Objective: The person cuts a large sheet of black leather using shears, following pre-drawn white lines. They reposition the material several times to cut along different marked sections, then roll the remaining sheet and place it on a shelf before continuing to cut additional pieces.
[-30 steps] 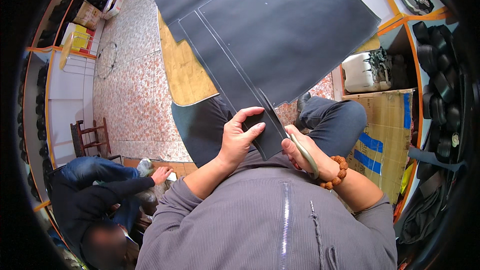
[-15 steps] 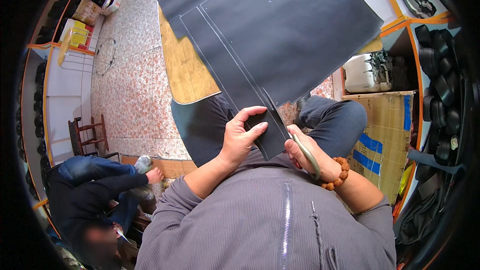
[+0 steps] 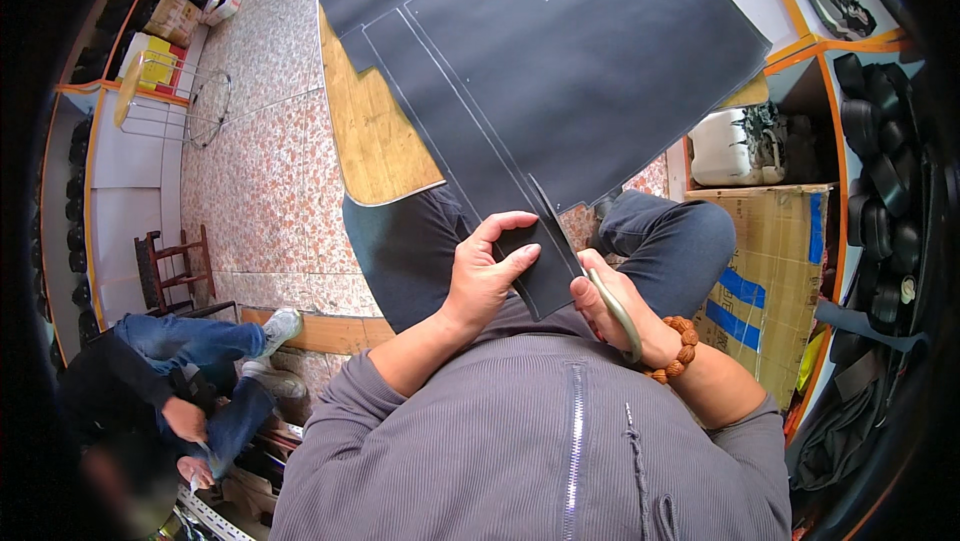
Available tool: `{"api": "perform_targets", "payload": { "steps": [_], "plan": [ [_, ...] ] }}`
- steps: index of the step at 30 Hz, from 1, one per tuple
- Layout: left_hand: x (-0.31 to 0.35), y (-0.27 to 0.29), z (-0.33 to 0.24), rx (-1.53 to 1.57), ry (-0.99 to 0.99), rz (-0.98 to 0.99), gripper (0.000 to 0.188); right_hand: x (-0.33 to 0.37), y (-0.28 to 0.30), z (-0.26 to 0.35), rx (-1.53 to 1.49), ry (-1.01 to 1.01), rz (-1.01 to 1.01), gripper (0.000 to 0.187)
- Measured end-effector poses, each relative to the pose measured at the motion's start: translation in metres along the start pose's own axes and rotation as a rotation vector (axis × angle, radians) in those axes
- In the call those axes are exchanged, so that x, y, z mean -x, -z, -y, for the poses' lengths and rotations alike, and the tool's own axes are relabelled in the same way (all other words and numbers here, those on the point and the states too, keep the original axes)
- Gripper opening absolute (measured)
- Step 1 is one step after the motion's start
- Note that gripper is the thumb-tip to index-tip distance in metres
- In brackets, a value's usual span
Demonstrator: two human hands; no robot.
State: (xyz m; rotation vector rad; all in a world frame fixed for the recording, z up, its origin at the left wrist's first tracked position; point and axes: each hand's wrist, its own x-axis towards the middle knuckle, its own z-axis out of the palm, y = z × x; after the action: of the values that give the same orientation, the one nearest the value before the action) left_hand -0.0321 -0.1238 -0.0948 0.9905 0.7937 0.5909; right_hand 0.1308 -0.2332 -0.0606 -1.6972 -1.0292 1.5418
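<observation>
A large black leather-like sheet [image 3: 590, 61] with white drawn lines lies over a wooden board [image 3: 375, 146] and reaches to my lap. My left hand [image 3: 478, 281] pinches the near end of its marked strip between thumb and fingers. My right hand [image 3: 640, 323] is closed round scissors [image 3: 624, 319] with a pale green handle. Their dark blade lies along a white line beside the strip, pointing away from me. A cut edge runs from the blade back toward my right hand. How far the blades are apart I cannot tell.
A co-worker [image 3: 140, 381] sits at lower left, hands close together. Beyond stand a small dark wooden chair [image 3: 180, 266] and a wire-legged stool [image 3: 150, 91]. At right are a taped cardboard box [image 3: 765, 281], a white container [image 3: 735, 146] and shelves of black rolls [image 3: 880, 141].
The co-worker has leaned back to the left and drawn a hand away from the shoes. My hands, the scissors and the sheet have barely shifted.
</observation>
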Motion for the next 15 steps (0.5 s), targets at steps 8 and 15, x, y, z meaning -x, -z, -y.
{"api": "perform_targets", "payload": {
  "steps": [8,15],
  "plan": [
    [-0.0001,0.0021,0.0002,-0.011,0.012,0.010,0.026,0.0019,-0.0003,0.0052,0.002,-0.008,-0.039,0.063],
    [-0.0004,0.0023,0.0015,-0.003,0.000,0.012,0.024,0.0016,-0.0009,0.0037,0.064,0.043,-0.084,0.058]
  ]
}}
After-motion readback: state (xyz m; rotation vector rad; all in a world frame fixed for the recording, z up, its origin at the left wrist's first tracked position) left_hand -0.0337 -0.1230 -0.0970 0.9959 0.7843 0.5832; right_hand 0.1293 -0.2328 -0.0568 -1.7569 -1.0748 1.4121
